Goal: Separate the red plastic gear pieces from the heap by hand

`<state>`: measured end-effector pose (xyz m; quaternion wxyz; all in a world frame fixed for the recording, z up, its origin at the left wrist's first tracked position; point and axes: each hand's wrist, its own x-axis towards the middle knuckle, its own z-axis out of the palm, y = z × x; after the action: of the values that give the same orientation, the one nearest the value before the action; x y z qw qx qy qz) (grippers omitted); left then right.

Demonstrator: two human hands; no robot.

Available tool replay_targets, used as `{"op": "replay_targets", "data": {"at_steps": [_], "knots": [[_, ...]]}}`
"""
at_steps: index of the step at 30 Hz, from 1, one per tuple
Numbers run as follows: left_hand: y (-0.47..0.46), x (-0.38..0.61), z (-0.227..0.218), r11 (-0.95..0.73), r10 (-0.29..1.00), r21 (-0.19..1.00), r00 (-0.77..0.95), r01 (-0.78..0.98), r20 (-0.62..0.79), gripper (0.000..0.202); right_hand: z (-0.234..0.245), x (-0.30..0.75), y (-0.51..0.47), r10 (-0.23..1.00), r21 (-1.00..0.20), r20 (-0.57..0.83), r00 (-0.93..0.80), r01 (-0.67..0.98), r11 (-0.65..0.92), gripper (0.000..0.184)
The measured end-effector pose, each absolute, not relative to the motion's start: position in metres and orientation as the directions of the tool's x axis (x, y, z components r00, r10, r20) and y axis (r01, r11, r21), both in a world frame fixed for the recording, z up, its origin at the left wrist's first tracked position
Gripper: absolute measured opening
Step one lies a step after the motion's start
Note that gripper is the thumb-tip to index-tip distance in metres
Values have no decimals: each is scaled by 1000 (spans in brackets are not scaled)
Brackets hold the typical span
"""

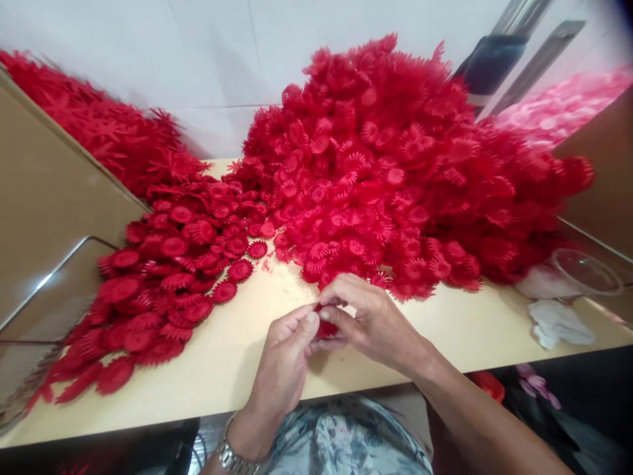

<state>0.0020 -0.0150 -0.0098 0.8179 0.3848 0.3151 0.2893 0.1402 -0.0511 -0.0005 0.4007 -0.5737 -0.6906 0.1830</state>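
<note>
My left hand (291, 343) and my right hand (363, 316) meet over the front edge of the table. Between them is a small red plastic flower piece (327, 328), mostly covered by my fingers. My left thumb and fingers pinch it from the left. From the right, my right thumb and index finger grip its upper part. Just beyond my hands rises a big heap of red fringed flower pieces (366, 191). To the left spreads a lower pile of flat red toothed discs (163, 284).
Cardboard walls stand at the left (54, 178) and right (601, 171). Red long-petalled pieces (99, 125) lie behind the left one. A clear plastic tub (586, 272) and crumpled white tissue (558, 323) sit at the right. Pink pieces (568, 109) are heaped farther back.
</note>
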Motion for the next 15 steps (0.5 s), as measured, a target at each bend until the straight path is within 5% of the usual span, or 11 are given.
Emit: {"op": "replay_targets", "data": {"at_steps": [3, 8, 15], "knots": [[-17, 2, -17, 470, 738, 862, 621, -190, -266, 22, -6, 135, -52, 917, -633, 400, 6, 725, 272, 12], [-19, 2, -23, 446, 773, 884, 559, -143, -300, 19, -20, 132, -54, 863, -328, 504, -9, 923, 201, 20], [-16, 1, -12, 588, 738, 790, 513, -172, -438, 17, 22, 197, -21, 679, -55, 725, 116, 992, -111, 25]]}}
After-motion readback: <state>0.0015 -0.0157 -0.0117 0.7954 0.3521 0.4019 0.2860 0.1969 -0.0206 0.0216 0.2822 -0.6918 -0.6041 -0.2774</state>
